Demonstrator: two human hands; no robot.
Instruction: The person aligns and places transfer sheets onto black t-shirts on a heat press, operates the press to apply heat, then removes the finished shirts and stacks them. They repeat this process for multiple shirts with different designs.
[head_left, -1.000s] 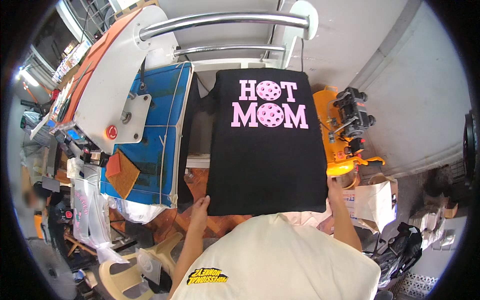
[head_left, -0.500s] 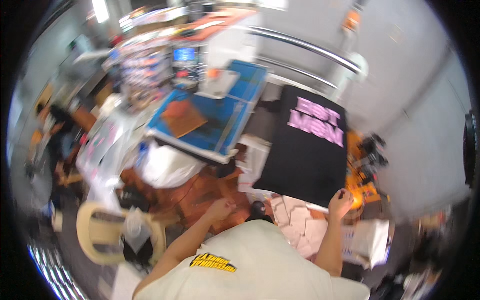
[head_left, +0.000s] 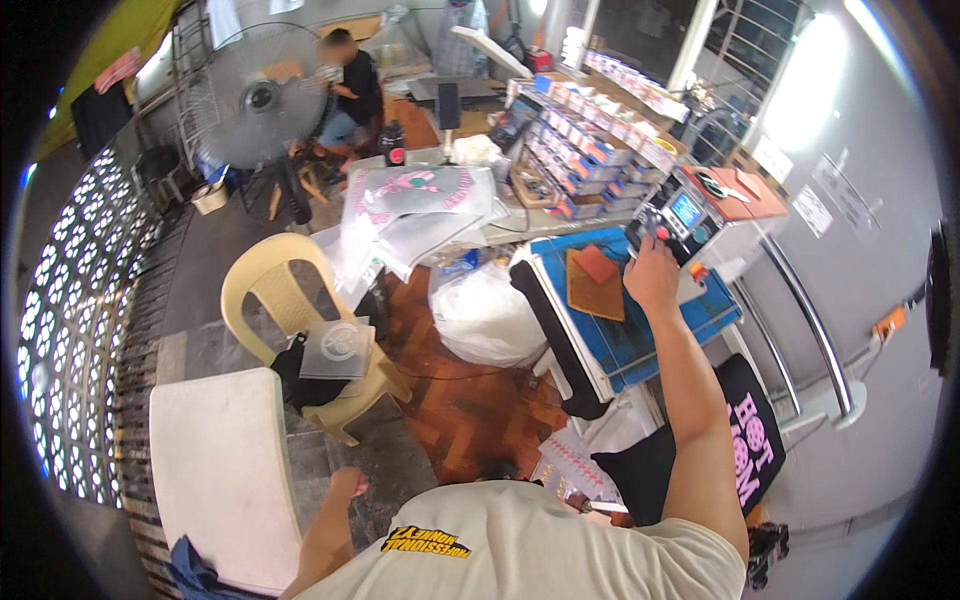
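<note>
My right hand (head_left: 652, 258) reaches up to the heat press, its fingers closed on a grey control handle (head_left: 648, 228) beside the lit display (head_left: 686, 212). Below it, a blue padded platen (head_left: 650, 348) carries an orange-brown pad (head_left: 592, 292) and a smaller red square. The black T-shirt with pink print (head_left: 745, 410) lies on the press's other platen, partly hidden behind my right arm. My left hand (head_left: 350, 484) hangs low near a white table, fingers curled with nothing visible in them.
A plastic chair (head_left: 270, 270) holds clear sheets and black cloth. A white table (head_left: 215, 450), standing fan (head_left: 262, 98), printed-film bench (head_left: 420, 190), boxes (head_left: 590, 150) and white bag (head_left: 480, 315) surround me. A person (head_left: 352, 90) sits at the back. Metal rails (head_left: 810, 310) run right.
The view has swung left. My right hand has left the black shirt and risen to the press's controls; my left hand has let go of the shirt and dropped to the lower left.
</note>
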